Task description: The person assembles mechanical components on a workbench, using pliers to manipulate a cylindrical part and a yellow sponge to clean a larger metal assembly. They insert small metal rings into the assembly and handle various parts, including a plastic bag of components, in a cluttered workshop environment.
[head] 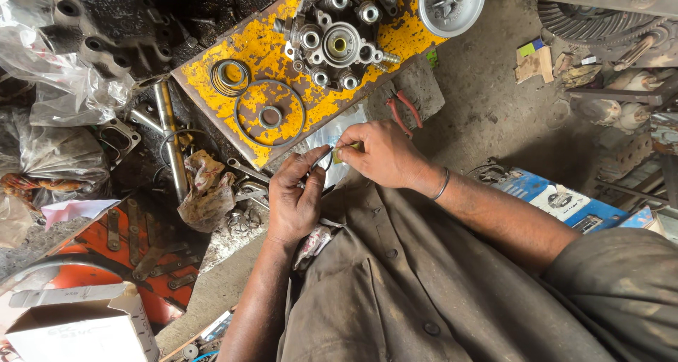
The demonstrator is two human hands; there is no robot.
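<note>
the left hand point(295, 196) and right hand point(381, 152) meet close together just below the centre of the view, fingertips pinched on a thin dark ring point(319, 165) stretched between them; the right hand also seems to grip a small yellowish tool or piece point(347, 149), though it is too hidden to name. the ring is held up off the surface, likely so both hands can turn and work it freely over the lap of the brown shirt point(424, 291). at twelve o'clock from the hands lies a chipped yellow metal plate point(268, 48) serving as a bench, with a silver multi-bore housing point(339, 40) set flat on it, bores up, easy to reach. at eleven o'clock on the plate a coiled spring ring point(231, 77) and a large thin ring around a small disc point(270, 116) lie spread apart, seemingly laid out in order. red-handled pliers point(402, 111) rest at one o'clock, just beside the right hand. a dirty rag point(207, 189) lies at nine o'clock, near the left hand.
</note>
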